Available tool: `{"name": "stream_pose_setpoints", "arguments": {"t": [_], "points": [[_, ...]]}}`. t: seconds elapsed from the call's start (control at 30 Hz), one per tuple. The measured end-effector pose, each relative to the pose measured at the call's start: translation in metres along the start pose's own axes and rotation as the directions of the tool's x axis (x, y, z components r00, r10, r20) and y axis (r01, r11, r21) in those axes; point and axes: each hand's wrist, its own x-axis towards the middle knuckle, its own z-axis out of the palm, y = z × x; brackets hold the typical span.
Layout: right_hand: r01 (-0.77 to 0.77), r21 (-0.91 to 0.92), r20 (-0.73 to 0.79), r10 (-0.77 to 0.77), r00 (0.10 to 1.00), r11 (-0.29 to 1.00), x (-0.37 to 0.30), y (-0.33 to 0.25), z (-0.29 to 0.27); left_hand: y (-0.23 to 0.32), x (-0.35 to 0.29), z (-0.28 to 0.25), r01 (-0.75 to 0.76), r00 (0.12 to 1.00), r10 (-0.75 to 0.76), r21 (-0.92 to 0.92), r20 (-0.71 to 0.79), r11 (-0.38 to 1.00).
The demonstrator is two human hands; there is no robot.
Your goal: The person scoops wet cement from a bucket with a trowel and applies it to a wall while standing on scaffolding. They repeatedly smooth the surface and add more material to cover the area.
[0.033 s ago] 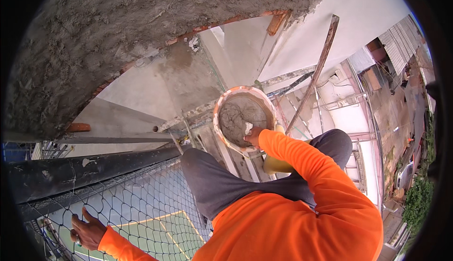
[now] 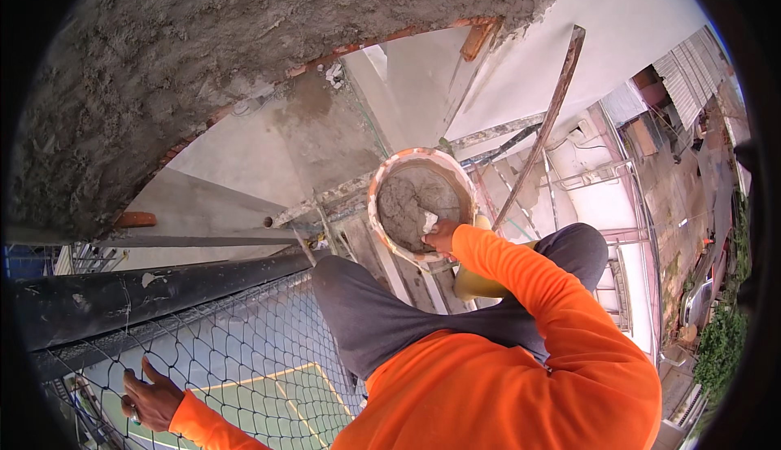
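Holding wet grey mortar (image 2: 399, 206), a round bucket (image 2: 373, 206) with a pale, mortar-smeared rim stands on planks (image 2: 382, 264), just beyond the person's knees and near the middle of the view. The right hand (image 2: 441, 237) reaches over the near right side of the rim, its fingers closed around a small whitish object (image 2: 429, 221) at the mortar's surface; the rest of that object's shape is hidden. An orange sleeve (image 2: 521, 271) runs back from this hand above the right thigh. Something yellow (image 2: 478, 285) shows just beside the bucket, partly covered by the arm and the leg. Dark grey trousers (image 2: 358, 287) cover both legs, and the knees stand apart.

Well away at lower left, the left hand (image 2: 154, 397), wearing a ring (image 2: 135, 415), lies against wire netting (image 2: 244, 369) with its fingers spread and bent; whether they grip the mesh, I cannot tell. A thick black pipe (image 2: 163, 287) runs above the netting, and a green court (image 2: 301, 405) with yellow lines shows through it.

Beyond the bucket, a long wooden pole (image 2: 543, 120) slants up to the right. A rough, mortar-coated surface (image 2: 203, 51) fills the upper left, with orange brick (image 2: 476, 41) exposed along its lower edge.
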Motion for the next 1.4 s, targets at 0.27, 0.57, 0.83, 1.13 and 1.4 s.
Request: {"name": "stream_pose_setpoints", "arguments": {"t": [0.27, 0.57, 0.83, 1.13, 1.4], "points": [[0.205, 0.335, -0.093, -0.184, 0.978, 0.920, -0.073, 0.049, 0.002, -0.003, -0.004, 0.003, 0.028, 0.998, -0.029, 0.017, 0.052, 0.999], [0.222, 0.755, -0.058, -0.275, 0.960, 0.616, -0.118, 0.035, 0.013, 0.000, -0.003, -0.027, -0.111, 0.988, 0.102, -0.077, -0.118, 0.991], [0.941, 0.335, -0.838, -0.469, 0.278, -0.041, -0.274, -0.076, -0.103, -0.002, -0.001, -0.019, -0.108, 0.977, 0.093, -0.069, -0.190, 0.992], [0.565, -0.823, -0.542, 0.388, -0.745, -0.066, -0.325, -0.230, -0.339, 0.010, 0.001, -0.042, -0.064, 0.997, 0.063, -0.011, -0.045, 0.998], [0.786, -0.556, -0.727, -0.617, -0.301, 0.271, -0.210, -0.299, -0.214, 0.013, 0.003, -0.044, -0.029, 0.993, 0.030, -0.005, 0.116, 1.000]]}}
